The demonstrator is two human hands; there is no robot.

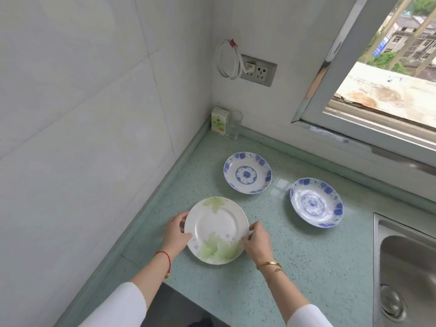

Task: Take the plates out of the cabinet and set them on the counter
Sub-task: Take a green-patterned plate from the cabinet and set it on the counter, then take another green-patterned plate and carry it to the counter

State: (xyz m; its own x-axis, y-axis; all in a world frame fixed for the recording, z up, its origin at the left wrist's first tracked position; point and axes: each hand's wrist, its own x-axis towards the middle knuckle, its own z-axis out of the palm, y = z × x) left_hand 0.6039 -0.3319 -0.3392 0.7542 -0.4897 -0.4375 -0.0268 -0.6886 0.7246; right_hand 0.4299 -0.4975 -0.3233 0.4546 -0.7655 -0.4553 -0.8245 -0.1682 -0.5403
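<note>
A white plate with green leaf prints [215, 228] rests low on the pale green counter [295, 267], near its left front. My left hand [177, 232] grips its left rim and my right hand [257, 239] grips its right rim. Two blue-patterned plates lie on the counter farther back: one [247, 172] behind the green plate, the other [316, 205] to the right, near the sink. The cabinet is out of view.
A steel sink [405, 267] fills the right edge of the counter. A small carton [219, 121] and a clear glass [233, 125] stand in the back corner. A wall socket with a coiled white cable [257, 70] hangs above; a window [377, 74] is at the right.
</note>
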